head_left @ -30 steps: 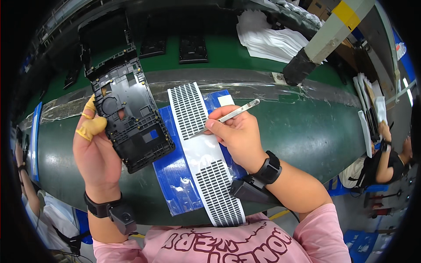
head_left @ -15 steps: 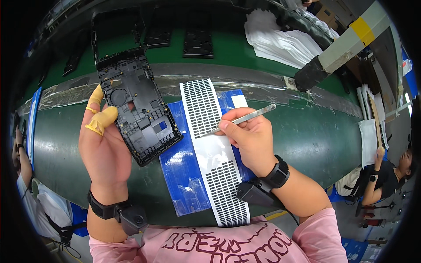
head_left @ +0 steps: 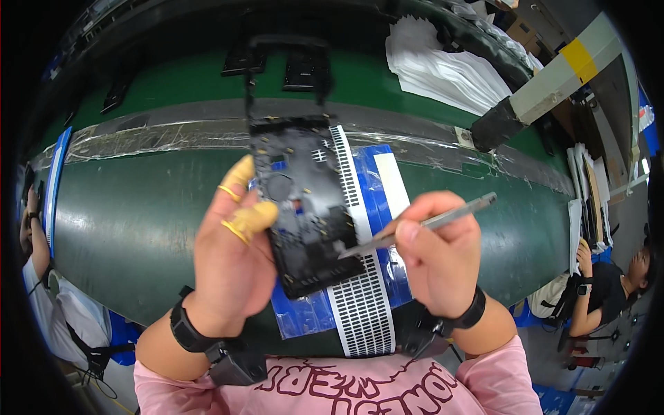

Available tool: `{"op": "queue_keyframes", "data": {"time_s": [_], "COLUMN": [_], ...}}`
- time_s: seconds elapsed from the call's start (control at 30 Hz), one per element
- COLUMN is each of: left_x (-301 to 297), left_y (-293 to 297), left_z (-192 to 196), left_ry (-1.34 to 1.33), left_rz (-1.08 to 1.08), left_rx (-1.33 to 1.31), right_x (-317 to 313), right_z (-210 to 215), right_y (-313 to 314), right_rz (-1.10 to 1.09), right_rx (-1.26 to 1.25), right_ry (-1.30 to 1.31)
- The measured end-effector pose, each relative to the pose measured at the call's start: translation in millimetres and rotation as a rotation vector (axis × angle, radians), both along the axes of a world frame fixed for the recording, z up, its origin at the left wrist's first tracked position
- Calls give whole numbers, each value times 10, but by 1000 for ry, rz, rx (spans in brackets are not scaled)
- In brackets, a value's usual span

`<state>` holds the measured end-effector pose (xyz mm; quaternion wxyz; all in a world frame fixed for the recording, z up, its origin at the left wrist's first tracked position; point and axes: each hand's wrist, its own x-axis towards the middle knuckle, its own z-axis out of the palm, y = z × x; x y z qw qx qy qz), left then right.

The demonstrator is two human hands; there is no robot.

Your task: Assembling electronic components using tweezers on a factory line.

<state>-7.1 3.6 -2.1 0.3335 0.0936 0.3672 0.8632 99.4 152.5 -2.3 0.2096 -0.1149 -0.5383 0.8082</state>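
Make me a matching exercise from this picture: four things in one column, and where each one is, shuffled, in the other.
Things
1. Black plastic frame
2. Metal tweezers
3. White strip with rows of dark pieces
4. Yellow finger covers

Places
A. Lying across the blue pad
B. Worn on the left hand
C. Held in the left hand
D. Held in the right hand

Pairs: 1-C, 2-D, 3-A, 4-B

The black frame (head_left: 311,183) was blurred and hid part of the label strip (head_left: 363,308). Whether the blurred tip of the tweezers (head_left: 443,219) touched the frame could not be told. The lower edge cut the pink shirt (head_left: 325,387).
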Motion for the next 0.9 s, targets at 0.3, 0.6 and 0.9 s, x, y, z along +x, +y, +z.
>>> {"op": "queue_keyframes", "data": {"time_s": [0.3,0.6,0.9], "left_x": [172,183,193], "left_y": [36,31,25], "left_z": [-57,-61,-43], "left_ry": [20,63,50], "left_rz": [-52,-13,-5], "left_rx": [60,73,82], "right_x": [66,43,27], "right_z": [10,-9,-2], "right_y": [-141,-142,-152], "right_rz": [34,35,26], "right_rx": [-38,3,24], "right_ry": [58,72,65]}}
